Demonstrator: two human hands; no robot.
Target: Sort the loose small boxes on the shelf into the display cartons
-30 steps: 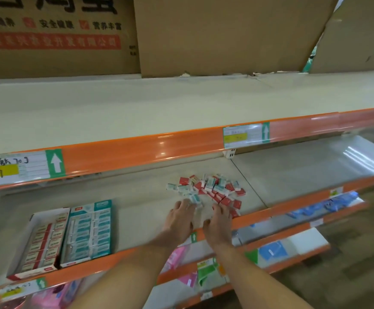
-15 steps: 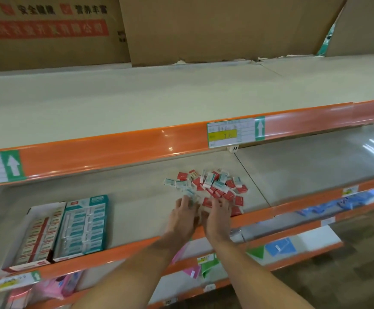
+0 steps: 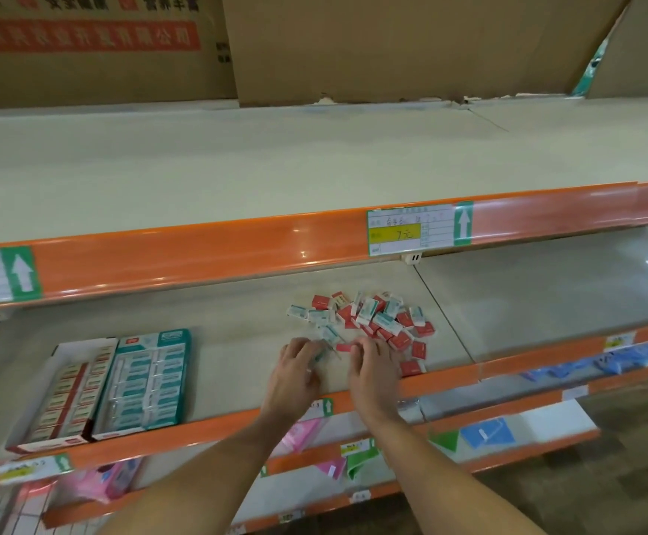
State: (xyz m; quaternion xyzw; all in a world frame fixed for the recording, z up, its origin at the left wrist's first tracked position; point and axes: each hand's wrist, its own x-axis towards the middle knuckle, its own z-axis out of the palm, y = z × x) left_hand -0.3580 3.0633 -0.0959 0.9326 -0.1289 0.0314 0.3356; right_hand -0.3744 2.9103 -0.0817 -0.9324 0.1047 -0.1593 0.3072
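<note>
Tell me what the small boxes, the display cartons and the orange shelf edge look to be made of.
Small boxes: likely printed card, matte, crisp folded corners. Display cartons: probably paperboard, printed red or teal outside, plain white inner wall on the red one. Shelf edge: smooth glossy orange, with bright highlights; plastic strip or painted metal, cannot tell which.

We see brown cardboard sheets [image 3: 411, 44] standing at the back of the bare upper shelf [image 3: 276, 160]. On its orange front rail sits a price tag [image 3: 411, 231] with a yellow patch. Below us, lower shelves hold pink packets [image 3: 299, 434] and blue packets [image 3: 488, 434].
</note>
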